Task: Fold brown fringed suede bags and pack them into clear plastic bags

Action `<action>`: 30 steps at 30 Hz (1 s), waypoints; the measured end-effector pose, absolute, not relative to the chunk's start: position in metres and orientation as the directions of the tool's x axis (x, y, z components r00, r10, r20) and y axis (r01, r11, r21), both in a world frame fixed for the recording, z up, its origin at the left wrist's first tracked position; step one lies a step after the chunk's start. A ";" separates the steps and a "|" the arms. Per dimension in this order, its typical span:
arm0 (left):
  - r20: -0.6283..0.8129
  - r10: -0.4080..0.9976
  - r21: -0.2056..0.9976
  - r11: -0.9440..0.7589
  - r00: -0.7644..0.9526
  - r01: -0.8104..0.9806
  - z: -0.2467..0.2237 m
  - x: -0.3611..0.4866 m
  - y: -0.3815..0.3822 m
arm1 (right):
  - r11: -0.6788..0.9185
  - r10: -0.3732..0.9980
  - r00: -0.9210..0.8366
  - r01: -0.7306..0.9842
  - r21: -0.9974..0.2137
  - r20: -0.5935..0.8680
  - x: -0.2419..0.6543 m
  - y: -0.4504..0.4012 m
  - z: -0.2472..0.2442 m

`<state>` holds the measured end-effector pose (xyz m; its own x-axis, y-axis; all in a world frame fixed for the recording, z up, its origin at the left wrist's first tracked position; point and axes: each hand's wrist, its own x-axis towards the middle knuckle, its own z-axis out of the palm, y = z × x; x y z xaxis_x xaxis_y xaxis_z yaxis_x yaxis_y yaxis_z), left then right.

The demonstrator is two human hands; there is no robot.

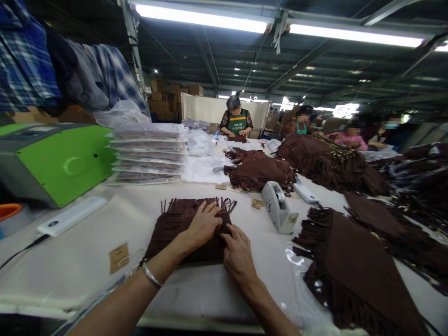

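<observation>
A long white-covered table (84, 270) is lit by fluorescent tubes (201, 18) beneath a dark workshop ceiling. At the centre of the frame, slightly left, a flat dark-brown fringed piece of soft material (168, 235) is laid on it. The piece is pressed from above by the left hand (206, 223), its fingers extended and slightly parted. Its right edge is touched by the right hand (238, 249), the fingers bent; whether fabric is pinched there cannot be told.

Just left, a small tan card tag with a pale string (119, 257) is seen; to the right, a grey tape dispenser (280, 210) is placed. In the left middle, flat brownish contents are held in a stack of clear plastic bags (149, 154). At lower right, a clear plastic sheet or bag (297, 270) is partly covered by a larger brown fringed piece (360, 261), cut off below.

An orange-rimmed tub (9, 212) is cropped by the left edge, its contents hidden. What is held in the brown cardboard boxes (161, 102) at upper left of centre cannot be seen.
</observation>
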<state>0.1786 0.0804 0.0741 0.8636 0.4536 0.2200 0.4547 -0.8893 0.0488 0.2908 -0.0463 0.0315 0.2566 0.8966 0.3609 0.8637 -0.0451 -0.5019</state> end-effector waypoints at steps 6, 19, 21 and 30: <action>0.265 0.528 0.086 -0.846 0.807 0.526 0.083 0.159 0.084 | 0.222 0.929 0.011 0.782 -0.582 0.369 0.285 -0.061 0.033; 0.257 0.442 0.223 -0.892 0.859 0.393 0.072 0.176 0.089 | 0.043 0.926 0.153 0.865 -0.500 0.344 0.315 -0.044 0.015; 0.268 0.465 0.207 -0.883 0.844 0.421 0.077 0.165 0.090 | 0.105 0.921 0.111 0.854 -0.509 0.374 0.313 -0.043 0.016; 0.230 0.477 0.245 -0.872 0.848 0.424 0.076 0.178 0.091 | -0.067 0.922 0.240 0.873 -0.483 0.305 0.318 -0.019 0.016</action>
<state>0.1778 0.0905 0.0757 0.8482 0.4772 0.2296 0.4241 -0.8718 0.2452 0.3181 -0.0187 0.0156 0.2396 0.9217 0.3050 0.8729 -0.0670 -0.4832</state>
